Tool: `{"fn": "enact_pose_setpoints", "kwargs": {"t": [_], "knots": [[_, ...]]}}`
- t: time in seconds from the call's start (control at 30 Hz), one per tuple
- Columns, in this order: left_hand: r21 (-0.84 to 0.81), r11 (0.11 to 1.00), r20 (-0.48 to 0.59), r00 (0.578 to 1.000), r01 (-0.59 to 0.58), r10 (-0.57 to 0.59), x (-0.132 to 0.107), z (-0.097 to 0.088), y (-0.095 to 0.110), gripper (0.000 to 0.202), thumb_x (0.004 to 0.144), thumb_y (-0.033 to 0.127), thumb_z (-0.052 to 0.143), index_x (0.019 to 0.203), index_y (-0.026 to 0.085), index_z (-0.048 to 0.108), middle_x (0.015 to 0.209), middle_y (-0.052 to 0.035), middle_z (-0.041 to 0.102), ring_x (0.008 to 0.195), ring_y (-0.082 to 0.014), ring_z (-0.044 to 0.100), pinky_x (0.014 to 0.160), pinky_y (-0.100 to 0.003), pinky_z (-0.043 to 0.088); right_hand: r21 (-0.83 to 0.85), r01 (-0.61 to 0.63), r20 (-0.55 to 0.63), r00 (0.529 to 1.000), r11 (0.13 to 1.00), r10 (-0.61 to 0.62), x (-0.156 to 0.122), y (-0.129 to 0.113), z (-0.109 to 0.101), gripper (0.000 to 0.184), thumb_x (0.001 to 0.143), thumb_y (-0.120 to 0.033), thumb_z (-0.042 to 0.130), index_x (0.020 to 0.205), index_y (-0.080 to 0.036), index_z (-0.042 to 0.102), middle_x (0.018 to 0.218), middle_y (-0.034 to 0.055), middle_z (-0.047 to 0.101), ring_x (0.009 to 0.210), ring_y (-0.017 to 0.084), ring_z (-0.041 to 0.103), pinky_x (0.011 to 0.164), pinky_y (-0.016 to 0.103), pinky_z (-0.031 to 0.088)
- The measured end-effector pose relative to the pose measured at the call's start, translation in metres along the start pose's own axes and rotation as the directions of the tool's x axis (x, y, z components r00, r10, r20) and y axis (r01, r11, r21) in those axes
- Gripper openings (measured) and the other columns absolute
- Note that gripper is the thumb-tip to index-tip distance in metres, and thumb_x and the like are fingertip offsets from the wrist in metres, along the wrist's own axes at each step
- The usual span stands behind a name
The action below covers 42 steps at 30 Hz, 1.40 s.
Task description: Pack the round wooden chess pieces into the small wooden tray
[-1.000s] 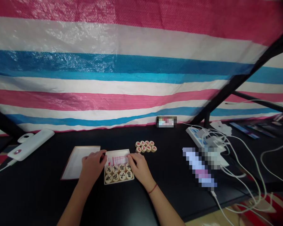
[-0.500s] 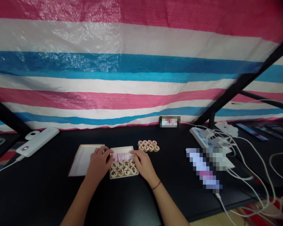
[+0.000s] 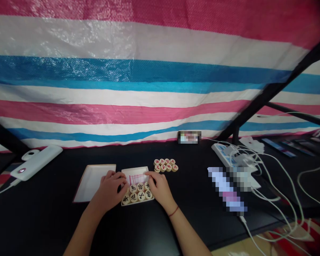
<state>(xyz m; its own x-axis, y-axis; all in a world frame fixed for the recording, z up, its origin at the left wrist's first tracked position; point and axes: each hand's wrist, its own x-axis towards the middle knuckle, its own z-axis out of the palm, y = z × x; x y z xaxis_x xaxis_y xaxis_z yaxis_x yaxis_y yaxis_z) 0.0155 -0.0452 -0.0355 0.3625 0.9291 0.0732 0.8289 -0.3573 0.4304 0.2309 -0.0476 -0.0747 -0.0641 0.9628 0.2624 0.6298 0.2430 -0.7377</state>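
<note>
Left hand (image 3: 110, 188): sits further in over the box (image 3: 135, 204) than a second ago, knuckles now covering the left-most chess pieces (image 3: 139, 192) that showed in full then. Fingers curled narrow, tips down among the discs; cannot tell whether one is pinched or only touched.

Right hand (image 3: 159, 187): likewise drawn in from the box wall, fingers bent close, tips at the upper-right disc and at the edge of the red-lined folded sheet (image 3: 136, 177) just beyond. Cannot tell a grip here either.

Between the two hands: two rows of black-marked discs, lying flat in the near half of the box, sheet filling the far half.

Reads as contact shifted from steadying the box to handling the discs inside it.

Outside the left hand, touching nothing: lid (image 3: 92, 181). Past the right fingertips, apart from the box: cluster of red-marked pieces (image 3: 165, 165), unmoved. Far off to the left, white power bank (image 3: 36, 162); well to the right, power strip (image 3: 225, 153) with cables.
</note>
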Motion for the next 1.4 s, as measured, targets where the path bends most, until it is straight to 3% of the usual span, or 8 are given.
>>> {"fn": "enact_pose_setpoints", "kwargs": {"t": [0.2, 0.5, 0.67, 0.8, 0.9, 1.1, 1.4], "knots": [[-0.059, 0.998, 0.102, 0.995, 0.013, -0.007, -0.002, -0.009, 0.004, 0.02, 0.086, 0.032, 0.048, 0.084, 0.026, 0.067, 0.083, -0.0016, 0.071, 0.091, -0.0243, 0.056, 0.089, -0.043, 0.034, -0.008, 0.013, -0.012, 1.0, 1.0, -0.013, 0.0, 0.0, 0.0, 0.031, 0.086, -0.013, 0.043, 0.098, -0.02, 0.071, 0.098, 0.0057, 0.074, 0.091, 0.02, 0.067, 0.083, 0.032, 0.042], [-0.119, 0.992, 0.099, 0.994, -0.031, 0.043, -0.001, -0.003, -0.002, 0.02, 0.087, 0.034, 0.049, 0.092, 0.026, 0.067, 0.096, -0.0025, 0.072, 0.096, -0.0245, 0.059, 0.089, -0.041, 0.036, 0.012, 0.016, -0.016, 1.0, 1.0, -0.016, 0.001, 0.002, 0.001, 0.031, 0.086, -0.015, 0.042, 0.096, -0.019, 0.07, 0.096, 0.0061, 0.074, 0.09, 0.02, 0.066, 0.082, 0.033, 0.042], [-0.231, 0.972, -0.069, 0.997, -0.034, 0.018, 0.004, -0.003, 0.002, 0.021, 0.087, 0.035, 0.051, 0.094, 0.024, 0.067, 0.099, -0.0048, 0.068, 0.092, -0.0231, 0.06, 0.087, -0.04, 0.042, -0.016, 0.087, -0.099, 0.991, 0.996, -0.088, -0.002, -0.004, -0.003, 0.028, 0.085, -0.018, 0.045, 0.1, -0.018, 0.068, 0.079, 0.0034, 0.069, 0.071, 0.017, 0.062, 0.075, 0.032, 0.042], [-0.465, 0.883, -0.14, 0.99, -0.064, -0.003, 0.006, 0.001, 0.019, 0.022, 0.087, 0.038, 0.051, 0.096, 0.023, 0.064, 0.093, -0.0036, 0.066, 0.08, -0.0175, 0.059, 0.076, -0.031, 0.047, -0.08, 0.334, -0.11, 0.934, 0.939, -0.341, -0.008, -0.022, -0.008, 0.025, 0.082, -0.023, 0.057, 0.105, -0.019, 0.065, 0.076, 0.0026, 0.064, 0.073, 0.019, 0.057, 0.074, 0.034, 0.041], [-0.572, 0.82, -0.09, 0.993, 0.013, -0.079, 0.006, 0.008, 0.03, 0.019, 0.083, 0.037, 0.055, 0.091, 0.022, 0.064, 0.08, -0.0011, 0.065, 0.071, -0.0164, 0.059, 0.066, -0.028, 0.048, -0.078, 0.42, -0.099, 0.899, 0.904, -0.427, -0.011, -0.032, -0.008, 0.025, 0.085, -0.023, 0.059, 0.109, -0.02, 0.063, 0.084, 0.004, 0.067, 0.076, 0.019, 0.058, 0.073, 0.034, 0.042], [-0.757, 0.649, -0.005, 0.993, 0.072, -0.116, 0.007, 0.022, 0.029, 0.021, 0.082, 0.04, 0.058, 0.09, 0.02, 0.061, 0.083, -0.0023, 0.066, 0.079, -0.0175, 0.063, 0.073, -0.029, 0.05, -0.063, 0.44, -0.11, 0.889, 0.896, -0.444, -0.01, -0.029, -0.007, 0.018, 0.092, -0.024, 0.055, 0.109, -0.021, 0.062, 0.091, 0.007, 0.069, 0.083, 0.02, 0.06, 0.076, 0.035, 0.047], [-0.859, 0.505, -0.021, 0.979, 0.087, -0.205, 0.013, 0.035, 0.028, 0.028, 0.079, 0.045, 0.062, 0.089, 0.018, 0.062, 0.081, -0.0023, 0.069, 0.079, -0.0187, 0.067, 0.073, -0.032, 0.054, 0.026, 0.379, -0.139, 0.918, 0.925, -0.372, -0.012, -0.027, 0.0, 0.017, 0.093, -0.024, 0.055, 0.107, -0.022, 0.064, 0.099, 0.008, 0.068, 0.092, 0.021, 0.062, 0.083, 0.036, 0.051]]}}
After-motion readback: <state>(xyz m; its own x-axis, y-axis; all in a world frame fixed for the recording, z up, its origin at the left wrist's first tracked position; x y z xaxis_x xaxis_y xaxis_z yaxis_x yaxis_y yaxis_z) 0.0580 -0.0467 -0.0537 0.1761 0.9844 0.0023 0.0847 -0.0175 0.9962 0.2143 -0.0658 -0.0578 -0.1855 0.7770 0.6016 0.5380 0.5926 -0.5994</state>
